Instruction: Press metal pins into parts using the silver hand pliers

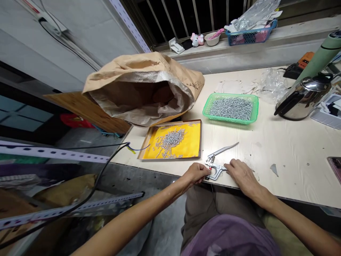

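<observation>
On the pale table (290, 156), a paper sack (186, 69) and yellow-lined tray (191, 146) crowd left of centre. Metal pliers (218, 168) lie lower centre; my left hand (197, 173) pinches shut at their left end, contents hidden; my right hand (243, 176), half-curled, touches their handle.

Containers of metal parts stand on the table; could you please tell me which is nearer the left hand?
The shallow yellow-bottomed tray, beyond the left hand; the green basket stands farther back, to its right.
</observation>
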Action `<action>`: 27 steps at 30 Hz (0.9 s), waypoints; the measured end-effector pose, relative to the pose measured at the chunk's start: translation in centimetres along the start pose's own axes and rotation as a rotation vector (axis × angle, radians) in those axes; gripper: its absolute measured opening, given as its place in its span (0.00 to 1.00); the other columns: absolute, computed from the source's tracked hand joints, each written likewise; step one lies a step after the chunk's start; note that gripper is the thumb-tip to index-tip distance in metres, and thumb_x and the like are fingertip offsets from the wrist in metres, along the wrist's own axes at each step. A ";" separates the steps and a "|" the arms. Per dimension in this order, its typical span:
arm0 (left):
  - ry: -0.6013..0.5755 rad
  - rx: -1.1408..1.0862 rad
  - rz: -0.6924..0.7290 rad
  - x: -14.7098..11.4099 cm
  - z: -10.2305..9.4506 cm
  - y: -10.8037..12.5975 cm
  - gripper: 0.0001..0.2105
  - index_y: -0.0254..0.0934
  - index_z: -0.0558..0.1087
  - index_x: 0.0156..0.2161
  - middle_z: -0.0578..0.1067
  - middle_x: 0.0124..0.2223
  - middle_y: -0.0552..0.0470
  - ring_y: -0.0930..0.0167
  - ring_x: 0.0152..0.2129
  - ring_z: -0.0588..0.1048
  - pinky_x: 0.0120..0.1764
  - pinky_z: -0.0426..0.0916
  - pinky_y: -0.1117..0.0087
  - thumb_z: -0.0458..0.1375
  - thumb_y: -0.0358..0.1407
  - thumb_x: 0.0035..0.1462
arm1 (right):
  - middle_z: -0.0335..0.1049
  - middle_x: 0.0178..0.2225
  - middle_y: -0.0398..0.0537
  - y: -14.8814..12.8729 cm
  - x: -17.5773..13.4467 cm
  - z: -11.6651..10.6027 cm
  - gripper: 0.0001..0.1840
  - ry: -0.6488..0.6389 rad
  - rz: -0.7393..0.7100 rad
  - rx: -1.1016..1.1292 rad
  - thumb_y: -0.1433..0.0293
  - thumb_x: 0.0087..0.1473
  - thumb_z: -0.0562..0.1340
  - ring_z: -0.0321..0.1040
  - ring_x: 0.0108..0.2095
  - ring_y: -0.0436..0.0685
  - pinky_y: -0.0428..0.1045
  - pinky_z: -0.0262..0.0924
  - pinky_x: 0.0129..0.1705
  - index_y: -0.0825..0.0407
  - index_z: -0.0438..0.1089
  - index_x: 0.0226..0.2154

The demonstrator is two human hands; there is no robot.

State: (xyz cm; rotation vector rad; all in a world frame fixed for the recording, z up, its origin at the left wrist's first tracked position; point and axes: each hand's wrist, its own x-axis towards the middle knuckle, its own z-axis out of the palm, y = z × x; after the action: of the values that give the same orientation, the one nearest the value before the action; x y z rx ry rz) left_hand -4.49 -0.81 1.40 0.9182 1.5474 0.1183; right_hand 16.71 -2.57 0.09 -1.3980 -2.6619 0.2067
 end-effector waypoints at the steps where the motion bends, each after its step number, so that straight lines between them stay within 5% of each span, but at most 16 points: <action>1: -0.002 0.005 -0.010 0.0 0.0 0.1 0.15 0.34 0.65 0.21 0.58 0.10 0.63 0.81 0.07 0.54 0.14 0.44 0.77 0.62 0.43 0.45 | 0.64 0.33 0.48 0.0 0.0 0.1 0.09 0.007 -0.004 -0.002 0.77 0.58 0.56 0.60 0.33 0.55 0.49 0.48 0.31 0.52 0.68 0.40; 15: -0.002 0.062 -0.042 -0.8 -0.3 1.3 0.14 0.35 0.64 0.20 0.61 0.11 0.62 0.80 0.08 0.60 0.15 0.52 0.79 0.60 0.40 0.46 | 0.65 0.31 0.47 -0.2 0.1 -0.4 0.10 -0.034 0.003 -0.020 0.79 0.55 0.58 0.59 0.32 0.54 0.48 0.47 0.28 0.52 0.69 0.38; 27: -0.158 0.173 -0.046 0.5 -1.8 1.6 0.14 0.34 0.67 0.22 0.64 0.13 0.62 0.78 0.10 0.65 0.16 0.60 0.78 0.65 0.42 0.41 | 0.66 0.34 0.48 -0.2 0.0 0.0 0.09 -0.021 0.017 -0.025 0.76 0.56 0.57 0.59 0.34 0.55 0.49 0.50 0.29 0.52 0.69 0.39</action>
State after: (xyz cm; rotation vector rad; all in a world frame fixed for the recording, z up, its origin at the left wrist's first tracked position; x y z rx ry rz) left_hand -5.23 1.31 2.31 1.0025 1.4463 -0.1199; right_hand 16.57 -2.70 0.12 -1.4346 -2.6787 0.1915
